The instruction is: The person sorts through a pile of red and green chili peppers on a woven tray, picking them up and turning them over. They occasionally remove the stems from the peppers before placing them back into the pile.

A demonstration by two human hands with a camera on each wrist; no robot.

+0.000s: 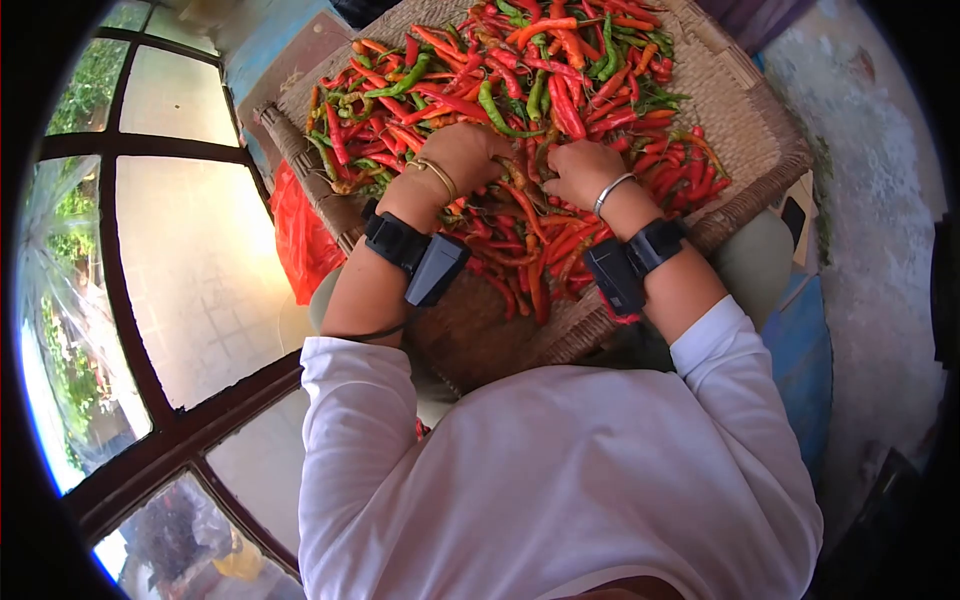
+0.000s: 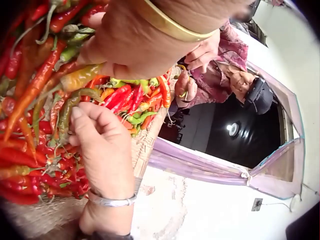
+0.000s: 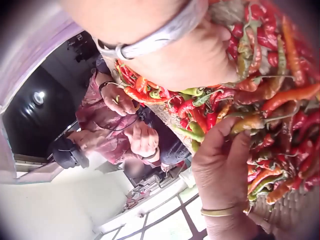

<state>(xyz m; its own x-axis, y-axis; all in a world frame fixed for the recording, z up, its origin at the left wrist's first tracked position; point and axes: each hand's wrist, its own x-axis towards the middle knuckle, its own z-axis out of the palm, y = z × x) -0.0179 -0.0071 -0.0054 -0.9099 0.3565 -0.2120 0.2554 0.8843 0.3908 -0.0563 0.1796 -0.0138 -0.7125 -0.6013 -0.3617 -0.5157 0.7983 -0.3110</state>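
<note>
A broad heap of chili peppers (image 1: 565, 95), mostly red with some green and orange, lies under both hands. My left hand (image 1: 462, 160), with a gold bangle, pinches a yellow-orange chili pepper (image 3: 248, 123) by thumb and forefinger in the right wrist view. My right hand (image 1: 590, 172), wearing a silver bracelet, is close beside it over the heap. In the left wrist view its thumb and fingertips pinch a brownish-green chili pepper (image 2: 67, 112). From the head view, the backs of both hands hide most of what the fingers hold.
The chilies lie on a woven mat surface (image 1: 745, 120) with a thick rolled edge. A red plastic bag (image 1: 300, 235) hangs at its left side, near the framed window (image 1: 190, 200). Another person (image 3: 107, 117) in a patterned red top and dark cap sits across the heap.
</note>
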